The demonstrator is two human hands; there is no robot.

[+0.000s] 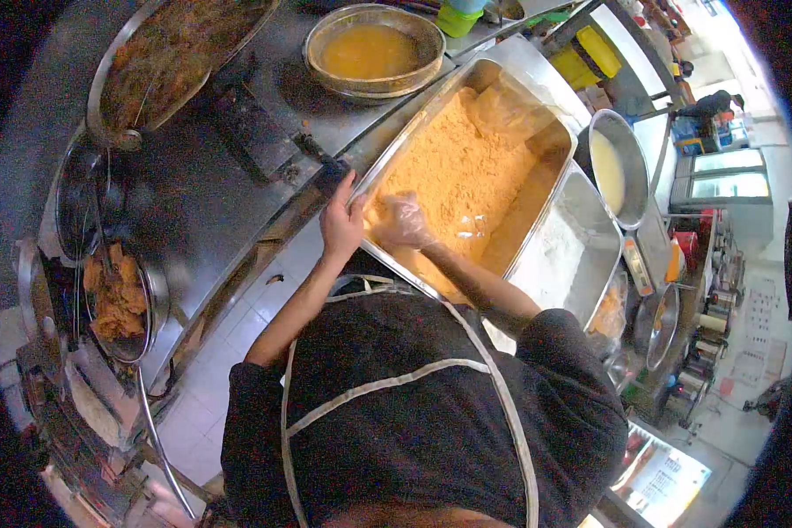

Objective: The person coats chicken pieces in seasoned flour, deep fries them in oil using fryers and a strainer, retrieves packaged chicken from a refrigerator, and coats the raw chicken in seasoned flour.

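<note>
A deep rectangular metal tray (561,167) in front of me holds a thick layer of orange breadcrumbs (462,154). My left hand (339,224), bare, grips the tray's near left corner by the rim. Inside that same corner is my right hand (403,220), in a clear plastic glove, pressed down into the crumbs. Its fingers are curled closed and slightly blurred; whatever they hold is hidden. Clear plastic film (510,106) lies over the crumbs at the tray's far end.
Right of the tray stand a metal pan of white powder (568,220) and a bowl of pale batter (607,172). A basin of yellowish liquid (370,53) sits beyond. At left are a large oil-filled pan (172,66) and a strainer with fried pieces (119,304). Another person (713,106) is far right.
</note>
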